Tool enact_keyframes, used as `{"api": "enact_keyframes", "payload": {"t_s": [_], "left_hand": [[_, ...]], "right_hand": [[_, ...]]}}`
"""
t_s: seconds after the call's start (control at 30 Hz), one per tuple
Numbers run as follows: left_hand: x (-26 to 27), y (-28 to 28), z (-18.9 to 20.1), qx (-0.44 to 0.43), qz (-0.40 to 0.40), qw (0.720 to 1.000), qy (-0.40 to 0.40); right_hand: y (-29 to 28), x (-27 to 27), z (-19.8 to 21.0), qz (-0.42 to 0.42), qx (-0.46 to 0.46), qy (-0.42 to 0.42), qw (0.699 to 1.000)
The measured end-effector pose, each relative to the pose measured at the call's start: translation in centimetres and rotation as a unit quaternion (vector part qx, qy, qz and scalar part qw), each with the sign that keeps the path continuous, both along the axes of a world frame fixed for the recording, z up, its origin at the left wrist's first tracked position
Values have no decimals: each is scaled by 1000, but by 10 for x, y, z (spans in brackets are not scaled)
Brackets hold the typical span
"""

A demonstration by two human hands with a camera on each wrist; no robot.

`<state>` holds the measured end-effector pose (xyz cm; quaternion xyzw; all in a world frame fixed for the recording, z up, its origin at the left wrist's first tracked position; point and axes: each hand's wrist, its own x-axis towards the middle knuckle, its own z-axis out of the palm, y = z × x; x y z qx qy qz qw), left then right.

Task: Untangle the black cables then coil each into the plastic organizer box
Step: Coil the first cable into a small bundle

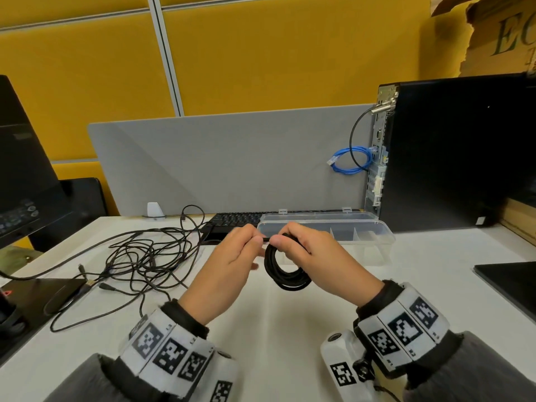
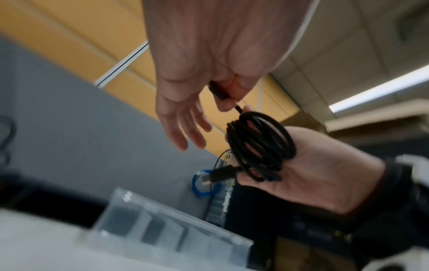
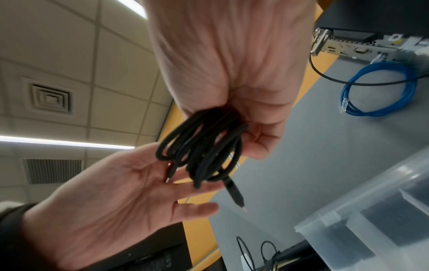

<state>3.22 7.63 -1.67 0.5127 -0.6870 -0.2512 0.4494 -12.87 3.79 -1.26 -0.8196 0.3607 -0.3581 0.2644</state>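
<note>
A coiled black cable (image 1: pixel 285 274) hangs above the white desk (image 1: pixel 275 329), and my right hand (image 1: pixel 282 242) grips the top of the coil with curled fingers. Just to its left, my left hand (image 1: pixel 255 239) pinches that cable's end between thumb and index finger while its other fingers stay straight. The left wrist view shows the plug (image 2: pixel 218 91) in that pinch beside the coil (image 2: pixel 260 144). In the right wrist view the coil (image 3: pixel 204 143) sits in my right hand and a second plug (image 3: pixel 235 194) dangles free. A tangle of thin black cables (image 1: pixel 145 256) lies left. The clear organizer box (image 1: pixel 377 224) stands open behind my hands.
A black keyboard (image 1: pixel 232 220) lies behind the box, against a grey partition (image 1: pixel 232 161). A black PC tower (image 1: pixel 458 169) with a blue cable (image 1: pixel 351 161) stands at the back right. A monitor (image 1: pixel 20 169) is left, and a dark flat pad (image 1: pixel 510 282) lies right.
</note>
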Motion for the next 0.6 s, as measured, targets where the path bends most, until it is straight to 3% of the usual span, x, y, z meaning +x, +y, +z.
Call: {"api": "enact_keyframes", "payload": {"t_s": [0.07, 0.3, 0.47, 0.6], "left_hand": [[-4, 0, 1, 51, -18, 997, 62], [-5, -5, 6, 53, -20, 994, 90], [-2, -5, 12, 48, -27, 996, 76], [2, -8, 10, 45, -38, 997, 52]], "right_hand": [[-1, 0, 0, 3, 9, -8, 1000], [-2, -3, -1, 53, 88, -59, 993], [0, -2, 2, -7, -1, -4, 1000], [-1, -3, 4, -5, 41, -10, 999]]}}
